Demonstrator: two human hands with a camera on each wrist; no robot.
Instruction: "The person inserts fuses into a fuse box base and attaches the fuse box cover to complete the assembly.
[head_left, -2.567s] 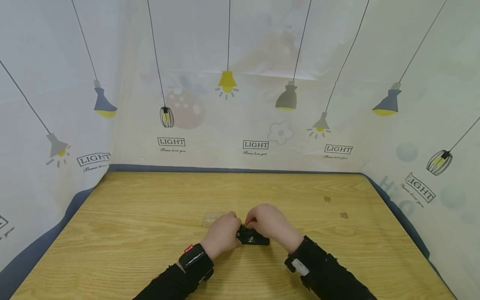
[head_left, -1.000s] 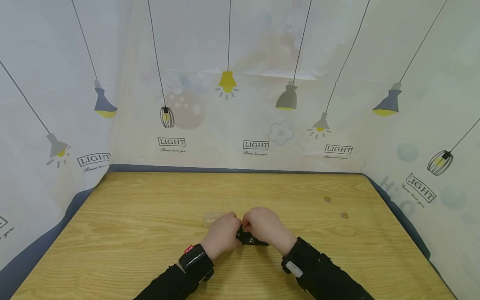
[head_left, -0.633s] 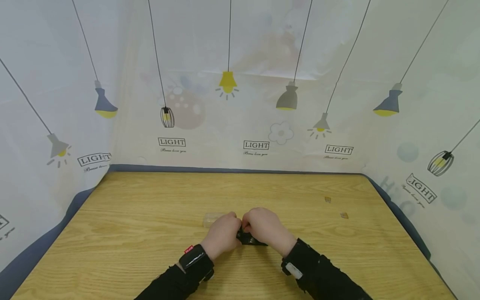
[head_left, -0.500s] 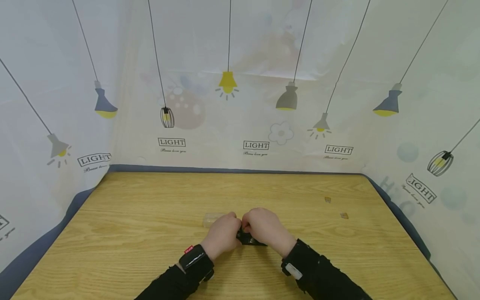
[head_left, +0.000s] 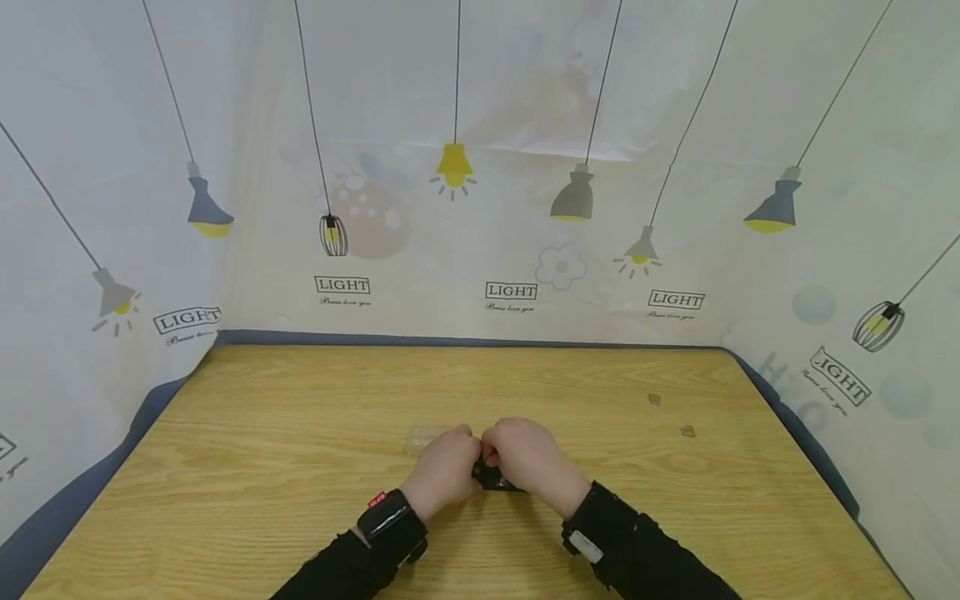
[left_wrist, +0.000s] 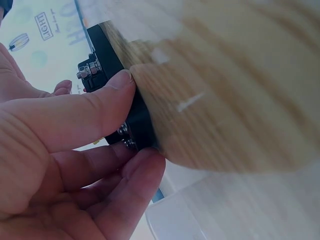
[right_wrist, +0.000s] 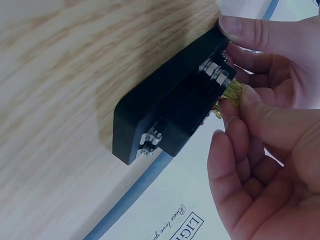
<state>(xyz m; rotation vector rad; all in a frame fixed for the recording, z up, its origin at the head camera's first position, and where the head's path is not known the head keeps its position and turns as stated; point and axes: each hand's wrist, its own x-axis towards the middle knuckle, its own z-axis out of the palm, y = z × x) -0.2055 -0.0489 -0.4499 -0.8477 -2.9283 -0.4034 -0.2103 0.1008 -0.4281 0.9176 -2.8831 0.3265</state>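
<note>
Low over the table, a black block [head_left: 492, 478] with metal bolts and nuts at its ends sits between the two hands. My left hand [head_left: 444, 468] grips one end of it; the left wrist view shows the thumb along its flat side and the fingers curled beneath. On the block's nut side, a gold-coloured ribbed piece [right_wrist: 233, 93] stands out in the right wrist view. Thumb and forefinger of my right hand [head_left: 529, 457] pinch that piece, the other fingers curled. Its inner end is hidden by the block and fingers.
A clear plastic container [head_left: 420, 440] lies just beyond the left hand. Toward the right rear of the wooden table [head_left: 300, 400] are two small brownish squares, a farther square [head_left: 655, 400] and a nearer square [head_left: 687, 431]. A printed sheet [head_left: 420, 317] encloses the sides and back.
My right hand has shifted left and slightly nearer, closing up to the left hand and covering more of the block. The left hand keeps its hold almost unmoved.
</note>
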